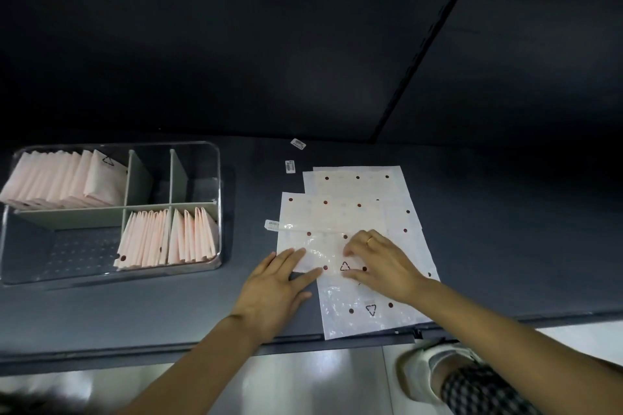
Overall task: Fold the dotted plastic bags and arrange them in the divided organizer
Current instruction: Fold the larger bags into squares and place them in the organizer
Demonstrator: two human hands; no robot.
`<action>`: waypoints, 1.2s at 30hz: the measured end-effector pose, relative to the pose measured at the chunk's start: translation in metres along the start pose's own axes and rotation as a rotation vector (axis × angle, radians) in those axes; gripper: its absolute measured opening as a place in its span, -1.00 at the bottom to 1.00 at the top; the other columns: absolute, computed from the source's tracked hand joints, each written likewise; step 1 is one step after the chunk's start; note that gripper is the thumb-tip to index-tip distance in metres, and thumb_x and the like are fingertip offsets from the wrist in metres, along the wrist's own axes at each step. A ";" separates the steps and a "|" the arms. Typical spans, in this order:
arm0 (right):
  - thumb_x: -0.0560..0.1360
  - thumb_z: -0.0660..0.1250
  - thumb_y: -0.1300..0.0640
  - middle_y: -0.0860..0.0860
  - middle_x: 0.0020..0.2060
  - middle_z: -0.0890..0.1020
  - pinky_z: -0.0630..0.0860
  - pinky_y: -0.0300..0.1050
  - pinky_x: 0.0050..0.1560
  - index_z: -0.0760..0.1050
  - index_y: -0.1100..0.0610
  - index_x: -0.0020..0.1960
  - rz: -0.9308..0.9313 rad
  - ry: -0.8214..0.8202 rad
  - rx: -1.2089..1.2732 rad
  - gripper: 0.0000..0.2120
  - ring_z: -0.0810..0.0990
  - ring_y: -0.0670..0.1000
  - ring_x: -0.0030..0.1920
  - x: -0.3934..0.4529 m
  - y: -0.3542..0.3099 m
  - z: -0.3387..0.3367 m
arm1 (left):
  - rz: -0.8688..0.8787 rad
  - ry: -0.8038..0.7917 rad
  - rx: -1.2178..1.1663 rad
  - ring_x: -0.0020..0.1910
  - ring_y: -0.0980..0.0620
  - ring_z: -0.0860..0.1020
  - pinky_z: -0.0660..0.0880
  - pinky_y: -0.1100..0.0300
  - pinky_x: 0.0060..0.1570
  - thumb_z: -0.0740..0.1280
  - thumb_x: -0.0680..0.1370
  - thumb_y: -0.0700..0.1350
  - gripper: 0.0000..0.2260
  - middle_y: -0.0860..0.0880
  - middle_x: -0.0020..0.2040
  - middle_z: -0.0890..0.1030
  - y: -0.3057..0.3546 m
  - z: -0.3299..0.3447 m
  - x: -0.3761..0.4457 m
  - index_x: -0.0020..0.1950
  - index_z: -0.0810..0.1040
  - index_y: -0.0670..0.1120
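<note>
Two hands, left (274, 283) and right (381, 263), fingers flat, pressing the top dotted bag (323, 229) onto the table (505, 229) for creasing; organizer (215, 178) part-filled, alongside

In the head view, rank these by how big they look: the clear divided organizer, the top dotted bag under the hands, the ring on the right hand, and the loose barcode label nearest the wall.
1. Clear divided organizer
2. Top dotted bag
3. Barcode label
4. Ring
The organizer and bag lie at similar distance, so that order is safe.
</note>
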State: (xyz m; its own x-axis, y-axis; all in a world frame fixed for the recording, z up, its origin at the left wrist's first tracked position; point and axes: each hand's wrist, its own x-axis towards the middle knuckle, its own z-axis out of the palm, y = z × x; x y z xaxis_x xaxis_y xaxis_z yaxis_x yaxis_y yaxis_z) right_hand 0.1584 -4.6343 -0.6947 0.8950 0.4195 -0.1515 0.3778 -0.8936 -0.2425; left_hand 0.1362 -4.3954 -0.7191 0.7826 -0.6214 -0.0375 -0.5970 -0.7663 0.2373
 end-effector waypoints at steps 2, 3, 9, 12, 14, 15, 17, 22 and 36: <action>0.42 0.44 -0.02 0.02 0.02 0.59 0.48 -0.23 0.07 0.58 0.14 0.06 -0.069 0.038 -0.053 -0.69 0.54 0.03 0.05 -0.007 -0.001 -0.002 | -0.041 -0.022 -0.037 0.36 -0.01 0.39 0.31 0.06 0.35 0.29 0.54 0.12 -0.61 -0.04 0.39 0.42 0.001 0.001 0.003 0.37 0.42 0.18; 0.36 0.51 0.00 0.03 -0.07 0.63 0.55 -0.24 -0.04 0.62 0.14 -0.03 -0.120 0.076 -0.112 -0.72 0.60 0.04 -0.04 -0.008 -0.002 -0.003 | -0.063 -0.032 -0.047 0.43 0.02 0.27 0.18 0.10 0.40 0.16 0.60 0.13 -0.61 -0.01 0.46 0.30 0.001 0.004 0.006 0.43 0.32 0.19; 0.23 0.55 0.06 0.02 -0.24 0.68 0.59 -0.26 -0.20 0.61 0.10 -0.31 -0.249 0.128 -0.387 -0.84 0.68 -0.04 -0.18 -0.014 -0.005 0.000 | -0.198 -0.016 -0.111 0.41 0.09 0.19 0.12 0.17 0.32 0.07 0.61 0.15 -0.63 0.12 0.44 0.24 0.006 0.004 0.019 0.42 0.29 0.19; 0.06 0.57 0.25 0.05 -0.25 0.69 0.59 -0.24 -0.35 0.57 0.13 -0.39 -0.188 0.123 -0.373 -0.79 0.69 -0.03 -0.21 -0.014 -0.008 0.005 | -0.239 -0.001 -0.136 0.36 0.08 0.26 0.18 0.16 0.26 0.14 0.59 0.14 -0.65 0.13 0.39 0.31 0.008 0.000 0.023 0.38 0.36 0.16; 0.11 0.56 0.27 0.01 -0.29 0.68 0.56 -0.25 -0.42 0.58 0.14 -0.35 -0.120 0.114 -0.301 -0.80 0.67 -0.04 -0.28 -0.014 -0.012 0.003 | -0.237 0.012 -0.150 0.33 0.09 0.30 0.20 0.19 0.21 0.18 0.58 0.12 -0.67 0.15 0.35 0.36 0.006 -0.004 0.023 0.35 0.40 0.14; 0.18 0.54 0.27 -0.01 -0.33 0.65 0.54 -0.24 -0.44 0.58 0.15 -0.31 -0.096 0.122 -0.237 -0.83 0.63 -0.03 -0.33 -0.015 -0.013 -0.001 | -0.230 0.028 -0.156 0.32 0.09 0.32 0.21 0.20 0.20 0.20 0.58 0.11 -0.68 0.15 0.33 0.39 0.004 -0.006 0.022 0.33 0.43 0.13; 0.41 0.40 0.23 0.03 -0.29 0.61 0.53 -0.16 -0.32 0.55 0.20 -0.15 -0.062 0.076 -0.122 -0.95 0.57 0.03 -0.30 -0.017 -0.014 -0.009 | -0.211 0.092 -0.181 0.27 0.07 0.40 0.23 0.21 0.18 0.26 0.57 0.05 -0.72 0.15 0.26 0.49 0.000 -0.014 0.018 0.27 0.50 0.09; 0.58 0.13 -0.07 0.00 -0.01 0.59 0.43 -0.06 0.07 0.40 0.08 0.17 -0.048 -0.117 0.029 -0.72 0.52 0.06 -0.01 -0.029 -0.021 -0.034 | -0.071 0.215 -0.167 -0.14 -0.06 0.63 0.47 0.15 0.03 0.40 0.50 -0.10 -0.95 0.03 -0.17 0.69 -0.008 -0.041 0.008 -0.10 0.67 -0.03; 0.46 0.37 -0.07 0.00 0.15 0.44 0.35 -0.13 0.10 0.37 0.02 0.28 0.164 -0.308 0.172 -0.56 0.34 0.01 0.20 0.045 -0.018 -0.026 | 0.044 0.333 -0.024 -0.12 -0.04 0.62 0.52 0.19 -0.18 0.59 0.22 -0.14 -0.69 0.02 -0.08 0.64 0.014 -0.032 -0.003 -0.08 0.66 -0.02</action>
State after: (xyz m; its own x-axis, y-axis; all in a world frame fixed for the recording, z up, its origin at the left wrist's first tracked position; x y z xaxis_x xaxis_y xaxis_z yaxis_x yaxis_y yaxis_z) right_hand 0.1975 -4.6032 -0.6721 0.8173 0.3249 -0.4758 0.1666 -0.9238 -0.3446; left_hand 0.1310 -4.3993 -0.6840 0.7734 -0.5629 0.2916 -0.6300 -0.7336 0.2546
